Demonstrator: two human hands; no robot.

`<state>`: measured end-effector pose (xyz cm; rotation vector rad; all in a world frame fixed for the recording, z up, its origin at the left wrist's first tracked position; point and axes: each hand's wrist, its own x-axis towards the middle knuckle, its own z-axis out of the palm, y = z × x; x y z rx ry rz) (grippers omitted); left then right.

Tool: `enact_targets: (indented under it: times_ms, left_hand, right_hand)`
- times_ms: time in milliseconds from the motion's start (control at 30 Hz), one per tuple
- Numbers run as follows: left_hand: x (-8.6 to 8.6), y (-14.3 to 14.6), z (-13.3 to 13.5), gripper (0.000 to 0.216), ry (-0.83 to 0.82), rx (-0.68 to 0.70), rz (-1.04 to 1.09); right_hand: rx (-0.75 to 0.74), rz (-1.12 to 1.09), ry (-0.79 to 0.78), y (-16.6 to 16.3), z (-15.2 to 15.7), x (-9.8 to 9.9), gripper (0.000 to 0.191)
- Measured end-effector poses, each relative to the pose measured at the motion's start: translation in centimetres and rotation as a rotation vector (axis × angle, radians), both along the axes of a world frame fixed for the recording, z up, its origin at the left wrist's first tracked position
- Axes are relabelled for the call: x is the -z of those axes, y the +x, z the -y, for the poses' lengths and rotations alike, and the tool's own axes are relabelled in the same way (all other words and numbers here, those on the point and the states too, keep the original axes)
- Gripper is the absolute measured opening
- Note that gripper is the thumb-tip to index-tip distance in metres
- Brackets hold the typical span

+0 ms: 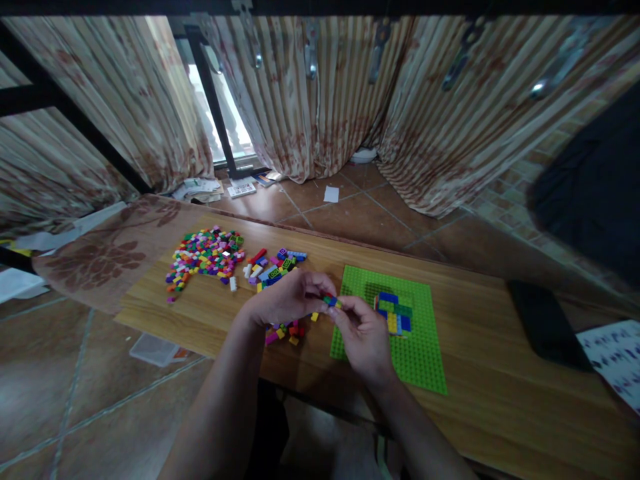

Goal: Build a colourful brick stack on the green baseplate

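My left hand (287, 298) and my right hand (367, 335) meet above the table, fingertips pinched on the same small cluster of toy bricks (332, 302). Red, green, blue and yellow show on it; my fingers cover the rest. Beneath and beyond my right hand lies a green studded baseplate (424, 353). A low build of blue, yellow and green bricks (393, 312) stands on that plate, just right of my right hand. Loose bricks (257, 267) are spread behind my left hand and wrist, and more bricks (284, 332) lie beside the forearm, partly hidden by it.
A large heap of small multicoloured bricks (207, 257) covers the left part of the wooden table (480, 333). Toward the right end lie a black flat object (545, 323) and a written sheet (615, 353). A clear plastic container (154, 349) is on the floor, front left.
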<state>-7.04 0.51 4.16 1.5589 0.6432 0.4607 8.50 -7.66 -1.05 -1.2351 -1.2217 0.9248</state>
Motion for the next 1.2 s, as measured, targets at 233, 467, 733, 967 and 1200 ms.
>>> enact_targets:
  times_ms: [233,467,733,967,1200]
  left_hand:
    - [0.0,0.0,-0.1,0.017,-0.017,-0.019,0.037]
    - [0.2,-0.3,-0.6,0.018,0.085,0.007,-0.058]
    - [0.8,-1.7,-1.3,0.022,0.136,-0.007,-0.227]
    - [1.1,-3.5,-2.1,0.019,0.27,-0.09,-0.421]
    - [1.1,-4.0,-2.4,0.018,0.313,-0.195,-0.508]
  right_hand:
    - [0.004,-0.078,-0.042,0.0,-0.1,0.0,0.016]
    - [0.048,-0.221,-0.158,-0.1,-0.6,0.7,0.021]
    - [0.044,-0.095,-0.163,0.1,-0.4,0.9,0.022]
    - [0.052,0.056,-0.142,0.2,-0.1,0.4,0.021]
    - [0.059,0.073,-0.148,0.3,-0.2,0.7,0.021]
